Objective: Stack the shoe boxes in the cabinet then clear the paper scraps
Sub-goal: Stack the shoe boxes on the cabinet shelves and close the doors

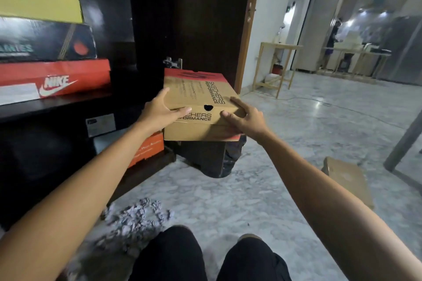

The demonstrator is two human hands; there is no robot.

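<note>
A brown Skechers shoe box (196, 96) with red ends sits on top of a black box (205, 157) on the floor, in front of the dark cabinet (57, 107). My left hand (159, 112) grips its near left corner, and my right hand (245, 116) grips its near right corner. On the cabinet shelf lie a red Nike box (68, 77), a black box (45, 40) and a yellow box (38, 0), stacked. An orange box (146, 148) sits on the lower shelf. A heap of grey paper scraps (134, 221) lies on the floor by my left knee.
A flat brown cardboard piece (347, 178) lies on the marble floor at right. A dark table leg (404, 141) stands at the far right. A wooden table (278, 64) and a person (332, 41) are far back in the room. My knees (205, 255) are at the bottom.
</note>
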